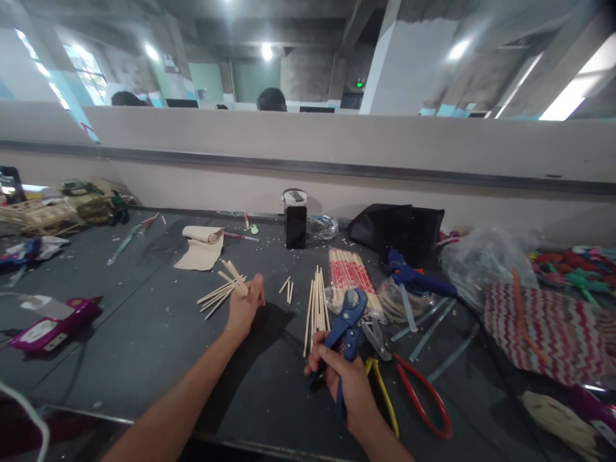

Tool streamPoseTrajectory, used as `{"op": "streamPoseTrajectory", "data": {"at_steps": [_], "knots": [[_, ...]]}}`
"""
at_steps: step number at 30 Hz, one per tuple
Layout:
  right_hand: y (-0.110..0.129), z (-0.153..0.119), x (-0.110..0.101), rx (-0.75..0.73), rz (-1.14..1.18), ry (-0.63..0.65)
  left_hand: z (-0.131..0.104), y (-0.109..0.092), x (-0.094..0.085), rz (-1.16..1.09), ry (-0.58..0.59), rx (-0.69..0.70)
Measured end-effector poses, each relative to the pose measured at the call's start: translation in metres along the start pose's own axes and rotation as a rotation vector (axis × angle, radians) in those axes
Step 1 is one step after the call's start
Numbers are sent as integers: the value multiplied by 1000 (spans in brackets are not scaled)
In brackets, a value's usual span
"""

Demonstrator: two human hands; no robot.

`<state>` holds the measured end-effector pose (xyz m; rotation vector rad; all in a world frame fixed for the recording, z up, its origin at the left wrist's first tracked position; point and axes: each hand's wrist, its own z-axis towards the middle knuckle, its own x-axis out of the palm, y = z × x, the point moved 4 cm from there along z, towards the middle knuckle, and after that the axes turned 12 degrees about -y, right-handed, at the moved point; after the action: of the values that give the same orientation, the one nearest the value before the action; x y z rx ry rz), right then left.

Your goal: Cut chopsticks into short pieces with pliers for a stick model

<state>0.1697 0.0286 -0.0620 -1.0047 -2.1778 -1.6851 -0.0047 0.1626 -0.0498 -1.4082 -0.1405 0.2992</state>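
Fingers of the left hand (246,309) grasp sticks (237,280) beside loose sticks (214,297) on the surface (144,321); those of the right hand (351,382) grip a blue cutter (353,308).

The head-worn camera looks forward and down across the nearby table (139,333).

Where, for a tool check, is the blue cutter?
In the head view, the blue cutter is in the right hand, right of centre, in front of the red-marked stick bundle.

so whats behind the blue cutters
Behind the blue cutters in the right hand, a red-printed stick packet and loose sticks show partly; the parts directly behind are covered.
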Motion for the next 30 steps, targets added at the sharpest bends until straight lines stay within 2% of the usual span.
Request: {"op": "streamPoseTrajectory", "data": {"at_steps": [8, 12, 14, 18, 21, 26, 30], "knots": [[2, -3, 1, -13, -53, -18, 4, 17, 2, 81, 72, -5], [8, -2, 7, 6, -262, -4, 3, 14, 1, 80, 100, -8], [17, 2, 15, -37, -396, 39, 3, 12, 1, 87, 105, -5], [42, 15, 39, -250, -584, -24, 0, 9, 2, 108, 136, 20], [55, 25, 65, -376, -602, -40, -3, 7, 3, 99, 190, 34], [53, 39, 111, -529, -627, 81, -6, 7, 6, 1, 257, 47], [44, 50, 138, -636, -715, 231, -4, 8, 10, -81, 275, 69]]}}
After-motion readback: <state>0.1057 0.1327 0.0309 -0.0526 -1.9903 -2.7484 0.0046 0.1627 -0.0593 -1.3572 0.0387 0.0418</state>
